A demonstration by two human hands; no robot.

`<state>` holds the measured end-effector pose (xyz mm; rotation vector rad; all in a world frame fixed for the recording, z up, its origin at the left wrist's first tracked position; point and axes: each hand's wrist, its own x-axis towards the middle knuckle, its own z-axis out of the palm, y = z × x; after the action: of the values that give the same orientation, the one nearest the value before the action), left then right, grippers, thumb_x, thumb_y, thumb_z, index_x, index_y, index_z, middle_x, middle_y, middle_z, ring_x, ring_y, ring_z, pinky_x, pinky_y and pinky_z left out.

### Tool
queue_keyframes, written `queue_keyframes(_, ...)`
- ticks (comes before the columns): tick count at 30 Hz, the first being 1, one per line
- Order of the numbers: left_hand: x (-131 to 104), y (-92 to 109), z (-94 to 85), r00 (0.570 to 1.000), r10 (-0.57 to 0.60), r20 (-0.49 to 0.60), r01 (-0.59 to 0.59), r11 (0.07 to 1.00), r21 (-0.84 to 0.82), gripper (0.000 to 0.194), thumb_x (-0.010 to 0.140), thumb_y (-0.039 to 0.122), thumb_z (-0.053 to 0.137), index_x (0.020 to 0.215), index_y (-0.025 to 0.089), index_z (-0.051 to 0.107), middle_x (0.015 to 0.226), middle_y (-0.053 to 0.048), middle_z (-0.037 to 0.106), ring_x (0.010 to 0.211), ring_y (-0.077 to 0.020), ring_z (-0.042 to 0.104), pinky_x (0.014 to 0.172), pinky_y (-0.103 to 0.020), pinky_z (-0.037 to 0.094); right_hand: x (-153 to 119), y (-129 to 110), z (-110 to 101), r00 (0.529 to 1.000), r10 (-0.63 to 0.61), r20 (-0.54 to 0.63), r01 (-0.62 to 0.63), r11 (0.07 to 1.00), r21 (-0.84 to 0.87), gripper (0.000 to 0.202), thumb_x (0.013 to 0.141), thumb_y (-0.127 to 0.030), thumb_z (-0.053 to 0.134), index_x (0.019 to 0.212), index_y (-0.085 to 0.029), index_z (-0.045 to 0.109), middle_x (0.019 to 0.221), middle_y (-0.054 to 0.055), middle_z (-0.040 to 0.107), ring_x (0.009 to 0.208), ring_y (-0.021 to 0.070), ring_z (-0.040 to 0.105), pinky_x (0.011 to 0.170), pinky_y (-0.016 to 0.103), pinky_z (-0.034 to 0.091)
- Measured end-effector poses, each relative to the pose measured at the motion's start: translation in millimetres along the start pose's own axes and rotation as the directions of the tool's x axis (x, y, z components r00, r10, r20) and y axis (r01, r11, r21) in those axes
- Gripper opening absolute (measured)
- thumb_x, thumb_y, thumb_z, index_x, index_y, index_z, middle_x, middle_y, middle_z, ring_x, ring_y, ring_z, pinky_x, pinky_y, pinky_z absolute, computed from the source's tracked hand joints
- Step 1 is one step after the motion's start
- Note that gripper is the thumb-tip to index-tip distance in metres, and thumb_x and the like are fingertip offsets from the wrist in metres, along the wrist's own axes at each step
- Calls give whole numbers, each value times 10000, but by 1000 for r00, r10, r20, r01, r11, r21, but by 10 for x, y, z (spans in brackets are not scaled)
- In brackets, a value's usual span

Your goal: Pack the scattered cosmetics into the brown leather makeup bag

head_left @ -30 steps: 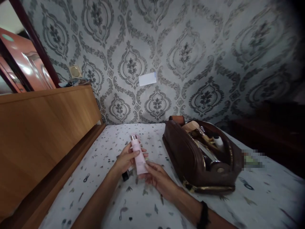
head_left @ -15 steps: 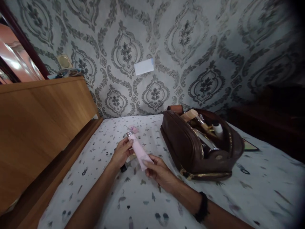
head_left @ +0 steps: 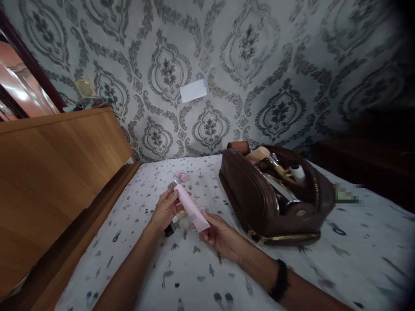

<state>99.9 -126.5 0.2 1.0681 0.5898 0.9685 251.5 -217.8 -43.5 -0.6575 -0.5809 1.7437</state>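
A pale pink squeeze tube with a silvery cap is held slantwise above the bed, its cap end pointing away from me. My left hand grips it near the cap, thumb on the side. At the flat crimped end, my right hand has its fingers closed on the tube's edge. Partly hidden beneath the hands lies a small item with a black end. Just beyond the cap, a small pink item rests on the sheet.
An unzipped brown toiletry bag stands to the right, with brushes and a white bottle inside. A wooden headboard rises at the left. Patterned wallpaper covers the wall behind the printed bedsheet.
The tube has turned slightly in my hands, and my right thumb has slid from its face toward its edge. The view has shifted a little.
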Motion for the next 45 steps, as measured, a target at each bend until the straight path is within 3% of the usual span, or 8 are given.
queue_keyframes(8, 27, -11, -32, 999, -3, -34, 2, 1000, -16, 470, 687, 424, 793, 1037, 134, 674, 879, -81, 682, 784, -171, 632, 659, -271, 539, 6, 1, 13, 999, -8, -40, 4, 996, -88, 441, 613, -488, 819, 781, -128, 627, 635, 1, 636, 378, 11, 402, 332, 146, 208)
queue_keyframes(16, 41, 3, -70, 999, 18, -44, -18, 1000, -21, 413, 706, 409, 784, 1028, 166, 694, 796, -3, 608, 663, -88, 547, 577, -187, 480, -17, 1, 1, 995, -14, -101, 2, 992, -123, 467, 535, -399, 874, 832, -121, 644, 555, -60, 539, 364, -10, 277, 329, 156, 108)
queue_keyframes(19, 5, 30, -42, 1000, 10, 28, -10, 1000, 3, 433, 737, 372, 765, 1117, 194, 660, 815, -2, 608, 657, -87, 549, 586, -195, 491, -40, 3, 35, 996, -2, -91, -3, 998, -58, 439, 556, -449, 855, 736, -135, 606, 503, -73, 489, 384, 12, 341, 332, 147, 155)
queue_keyframes(21, -27, 57, -11, 997, 9, 78, -12, 999, 36, 441, 755, 371, 749, 1145, 194, 647, 850, -18, 620, 668, -94, 558, 582, -197, 492, -66, -4, 64, 999, 6, -33, -6, 1000, -8, 413, 596, -445, 835, 746, -144, 596, 518, -61, 516, 440, 44, 457, 377, 141, 286)
queue_keyframes(25, -80, 137, 29, 980, 6, 197, -33, 990, 135, 434, 752, 363, 749, 1139, 196, 645, 919, -55, 643, 756, -149, 602, 631, -253, 530, -113, -33, 65, 978, 96, 187, -101, 995, 21, 485, 717, -435, 747, 1065, -156, 556, 810, 66, 701, 672, 166, 670, 545, 230, 489)
queue_keyframes(31, -57, 229, -101, 965, 17, 260, -98, 949, 299, 379, 781, 394, 711, 1078, 164, 659, 946, -82, 657, 757, -162, 605, 656, -273, 518, -120, -69, 19, 956, 105, 275, -100, 994, -34, 486, 746, -398, 746, 1092, -165, 496, 682, 9, 661, 445, 87, 550, 411, 183, 386)
queue_keyframes(42, 19, 200, -210, 974, 89, 209, -198, 784, 589, 523, 735, 665, 612, 642, 167, 485, 531, 43, 454, 481, -84, 411, 468, -200, 312, -90, 29, 14, 971, 32, 235, 38, 957, -287, 664, 703, -396, 780, 1253, -170, 486, 689, -37, 575, 502, 63, 499, 448, 176, 382)
queue_keyframes(45, -23, 250, -201, 969, 115, 221, -227, 771, 595, 567, 815, 706, 456, 715, 158, 564, 564, 13, 496, 503, -105, 447, 470, -208, 301, -102, 26, 20, 977, 15, 214, 53, 950, -308, 676, 710, -407, 771, 1271, -177, 473, 697, -37, 568, 512, 63, 495, 458, 175, 384)
